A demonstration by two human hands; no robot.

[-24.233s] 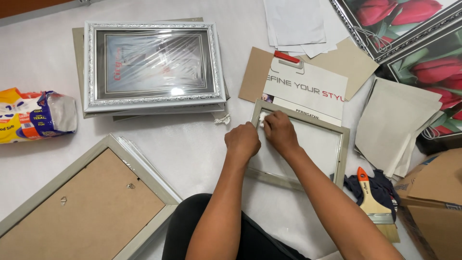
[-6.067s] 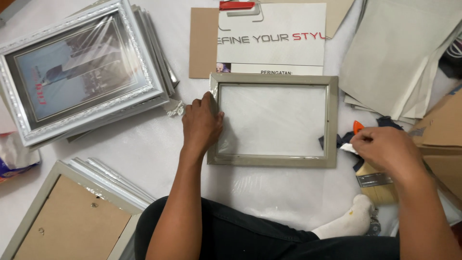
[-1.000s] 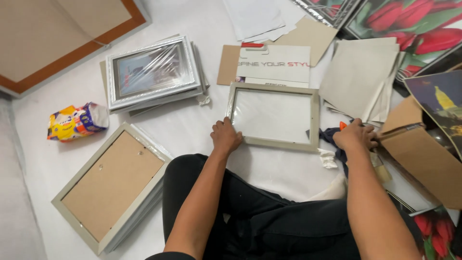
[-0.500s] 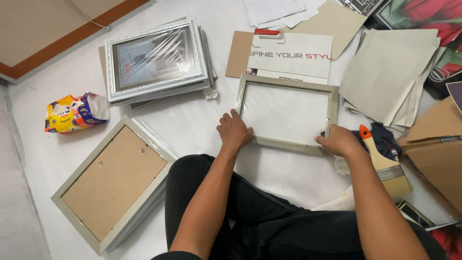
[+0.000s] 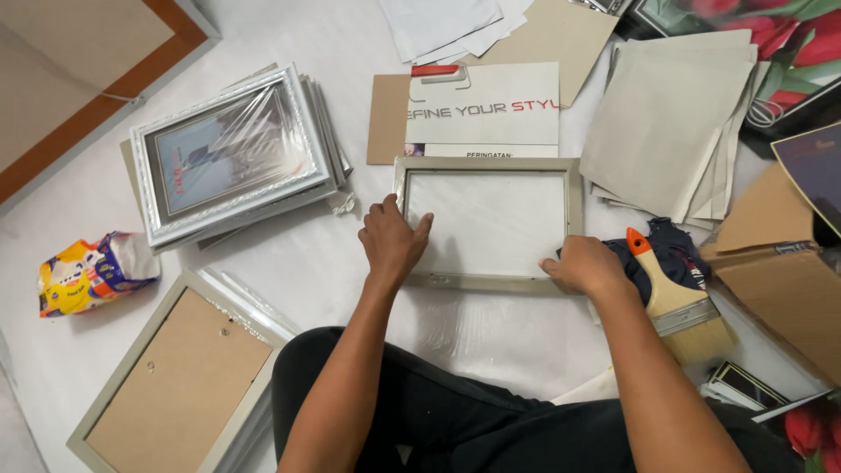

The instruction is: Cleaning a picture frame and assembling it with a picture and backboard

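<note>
Change since half a second ago: right hand (image 5: 589, 265) has come in from the frame's outer edge to settle on its lower right corner; the paintbrush (image 5: 674, 300) now lies free beside it.

Item 1. Left hand (image 5: 392, 243): spread flat on the left side rail of the empty grey picture frame (image 5: 487, 164), fingers reaching onto the pane, pressing rather than grasping.

Item 2. Right hand: loosely curled over the lower right corner, pressing down; whether it holds anything beneath cannot be told.

Item 3. Frame: flat on the white floor covering (image 5: 263, 263), directly ahead of the person's knees, its top edge overlapping a printed white sheet (image 5: 482, 109).

Item 4. Surroundings: dark cloth (image 5: 670, 254) under the brush handle; stack of silver wrapped frames (image 5: 229, 153) to the left; a frame lying back-up (image 5: 180, 377) near left; pile of grey backing boards (image 5: 666, 123) to the right; snack packet (image 5: 83, 273) far left.

Handling note: judged a seating or squaring step. Keep pressure even on opposite corners, palms low, fingertips off the pane's centre to avoid smudges or flexing.
</note>
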